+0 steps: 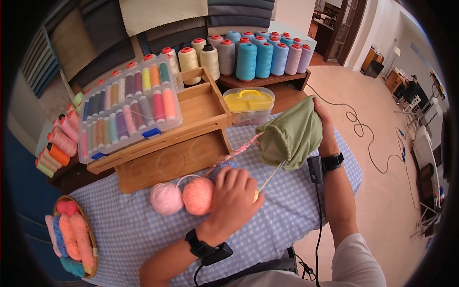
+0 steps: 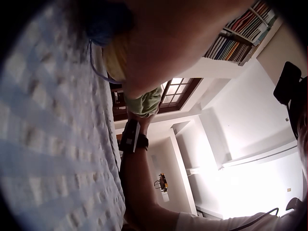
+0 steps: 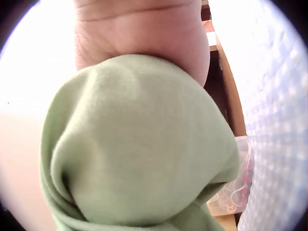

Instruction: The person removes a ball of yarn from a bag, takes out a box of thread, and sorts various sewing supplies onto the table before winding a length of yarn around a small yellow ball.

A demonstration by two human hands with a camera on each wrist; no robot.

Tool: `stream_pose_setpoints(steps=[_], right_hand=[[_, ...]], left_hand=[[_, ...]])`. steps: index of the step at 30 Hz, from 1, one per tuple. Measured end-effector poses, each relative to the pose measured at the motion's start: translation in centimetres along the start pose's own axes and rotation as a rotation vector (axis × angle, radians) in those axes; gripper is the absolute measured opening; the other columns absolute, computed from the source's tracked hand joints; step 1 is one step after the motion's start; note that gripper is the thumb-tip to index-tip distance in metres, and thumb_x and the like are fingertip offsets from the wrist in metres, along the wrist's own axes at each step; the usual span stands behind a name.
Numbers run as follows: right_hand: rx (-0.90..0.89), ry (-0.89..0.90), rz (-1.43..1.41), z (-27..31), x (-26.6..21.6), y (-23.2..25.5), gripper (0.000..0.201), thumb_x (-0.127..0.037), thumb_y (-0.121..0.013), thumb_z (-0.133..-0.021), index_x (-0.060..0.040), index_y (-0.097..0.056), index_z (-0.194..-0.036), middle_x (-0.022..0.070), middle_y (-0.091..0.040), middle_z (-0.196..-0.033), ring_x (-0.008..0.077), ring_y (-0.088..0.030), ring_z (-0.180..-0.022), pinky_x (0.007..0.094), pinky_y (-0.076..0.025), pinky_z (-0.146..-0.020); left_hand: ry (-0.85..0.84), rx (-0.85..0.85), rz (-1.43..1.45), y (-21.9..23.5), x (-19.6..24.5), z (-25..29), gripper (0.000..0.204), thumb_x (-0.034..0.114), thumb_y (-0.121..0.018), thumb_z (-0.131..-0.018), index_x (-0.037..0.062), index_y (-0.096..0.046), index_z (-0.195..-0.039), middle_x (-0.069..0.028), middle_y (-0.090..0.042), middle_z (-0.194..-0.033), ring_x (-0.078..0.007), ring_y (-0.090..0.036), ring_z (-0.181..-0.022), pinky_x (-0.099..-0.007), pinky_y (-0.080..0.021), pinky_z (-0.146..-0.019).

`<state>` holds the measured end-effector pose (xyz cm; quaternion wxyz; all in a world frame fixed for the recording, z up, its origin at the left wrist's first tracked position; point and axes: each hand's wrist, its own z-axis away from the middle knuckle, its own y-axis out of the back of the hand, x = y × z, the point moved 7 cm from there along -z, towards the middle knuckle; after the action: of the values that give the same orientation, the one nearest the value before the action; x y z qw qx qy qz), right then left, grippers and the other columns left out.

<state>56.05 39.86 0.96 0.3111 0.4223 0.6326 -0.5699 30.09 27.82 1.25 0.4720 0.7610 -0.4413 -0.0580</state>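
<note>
Left hand (image 1: 235,193) curled down, right hand (image 1: 324,125) raised, gripping.

Thread-spool case (image 1: 128,104) atop wooden organizer (image 1: 181,143) at ten o'clock; cone spools (image 1: 256,60) at twelve; yarn basket (image 1: 72,237), possibly wicker, at eight.

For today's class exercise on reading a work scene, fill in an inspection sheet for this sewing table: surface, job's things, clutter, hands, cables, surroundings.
Surface: checked cloth on the table.
Job's things: green bag; pink yarn; peach yarn; blue yarn, mostly hidden.
Clutter: thread box, wooden organiser, yellow-lidded box, thread cones, basket.
Hands: left hand rests by the yarn, fingers curled; right hand grips the bag.
Cables: floor cable; wrist leads.
Surroundings: fabric swatches; distant person.
</note>
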Motion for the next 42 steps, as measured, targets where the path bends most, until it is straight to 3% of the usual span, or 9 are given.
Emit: stream_pose_setpoints(steps=[6,13,18,20,22,27,30,40,42], right_hand=[[0.111,0.007,-0.074,0.6,-1.7,1.2,0.038,-0.038,-0.053,-0.097,-0.0011,-0.059,-0.105,0.0112,-0.067,-0.094,0.0188,-0.067,-0.081,0.0325,-0.057,-0.073],[-0.162,-0.121,0.693,1.5,1.0,-3.6,0.038,-0.034,-0.061,-0.095,0.0002,-0.063,-0.111,0.0038,-0.067,-0.100,0.0098,-0.061,-0.094,0.0251,-0.049,-0.084],[-0.297,-0.141,0.302,1.7,1.0,-4.5,0.049,-0.038,-0.061,-0.094,0.0024,-0.058,-0.122,0.0075,-0.065,-0.111,0.0132,-0.057,-0.107,0.0284,-0.044,-0.093],[-0.308,-0.192,0.221,1.6,1.5,-4.0,0.053,-0.040,-0.062,-0.093,0.0031,-0.056,-0.125,0.0083,-0.064,-0.115,0.0141,-0.056,-0.110,0.0295,-0.043,-0.096],[-0.208,-0.283,0.849,1.1,2.2,-1.3,0.058,-0.043,-0.062,-0.093,0.0035,-0.055,-0.127,0.0083,-0.064,-0.116,0.0156,-0.056,-0.111,0.0308,-0.043,-0.096],[-0.272,-0.445,0.869,1.3,2.3,1.0,0.055,-0.041,-0.056,-0.097,0.0047,-0.052,-0.129,0.0092,-0.062,-0.118,0.0163,-0.058,-0.108,0.0308,-0.046,-0.094],[-0.242,-0.498,0.647,1.4,2.3,1.7,0.050,-0.034,-0.052,-0.099,0.0034,-0.050,-0.132,0.0099,-0.062,-0.118,0.0186,-0.060,-0.106,0.0343,-0.050,-0.089],[-0.228,-0.124,0.507,0.0,2.8,-1.2,0.017,-0.022,-0.059,-0.097,-0.0058,-0.061,-0.091,-0.0045,-0.057,-0.081,0.0067,-0.052,-0.076,0.0235,-0.043,-0.072],[-0.282,0.019,0.766,0.4,0.3,-3.7,0.018,-0.020,-0.059,-0.097,-0.0048,-0.059,-0.087,-0.0048,-0.055,-0.080,0.0069,-0.049,-0.074,0.0243,-0.043,-0.070]], left_hand=[[-0.020,-0.116,-0.218,-0.6,-0.3,0.1,0.035,0.025,-0.078,-0.070,0.0013,-0.059,-0.087,-0.0131,-0.054,-0.101,-0.0308,-0.049,-0.108,-0.0512,-0.032,-0.105],[0.011,-0.100,-0.105,0.4,0.6,0.0,0.042,0.031,-0.079,-0.072,-0.0017,-0.059,-0.089,-0.0184,-0.054,-0.107,-0.0371,-0.047,-0.116,-0.0534,-0.034,-0.104],[-0.257,-0.083,0.183,-0.7,4.1,1.5,0.029,0.021,-0.074,-0.077,-0.0005,-0.060,-0.092,-0.0167,-0.055,-0.106,-0.0363,-0.053,-0.112,-0.0450,-0.046,-0.094],[-0.303,-0.273,0.479,-2.3,5.1,2.3,0.028,0.018,-0.073,-0.077,-0.0006,-0.060,-0.093,-0.0144,-0.057,-0.106,-0.0328,-0.054,-0.111,-0.0439,-0.046,-0.095],[-0.312,-0.232,0.443,-1.9,4.9,2.1,0.027,0.018,-0.073,-0.077,-0.0005,-0.060,-0.093,-0.0128,-0.058,-0.105,-0.0305,-0.054,-0.110,-0.0423,-0.045,-0.095],[-0.208,-0.185,-0.051,-2.4,1.6,2.0,0.018,0.009,-0.063,-0.074,-0.0018,-0.059,-0.089,-0.0147,-0.058,-0.101,-0.0322,-0.055,-0.108,-0.0415,-0.045,-0.095],[-0.159,-0.038,-0.036,-1.2,0.0,1.3,0.017,0.004,-0.058,-0.071,-0.0023,-0.059,-0.087,-0.0157,-0.058,-0.100,-0.0329,-0.055,-0.108,-0.0415,-0.045,-0.095],[-0.174,0.043,-0.043,-1.4,-1.0,0.9,0.016,0.007,-0.065,-0.074,-0.0004,-0.059,-0.086,-0.0140,-0.057,-0.094,-0.0299,-0.053,-0.102,-0.0398,-0.042,-0.095],[-0.202,0.030,-0.052,-1.5,-0.8,0.9,0.016,0.008,-0.066,-0.074,0.0004,-0.059,-0.085,-0.0137,-0.057,-0.093,-0.0297,-0.053,-0.101,-0.0397,-0.042,-0.095]])
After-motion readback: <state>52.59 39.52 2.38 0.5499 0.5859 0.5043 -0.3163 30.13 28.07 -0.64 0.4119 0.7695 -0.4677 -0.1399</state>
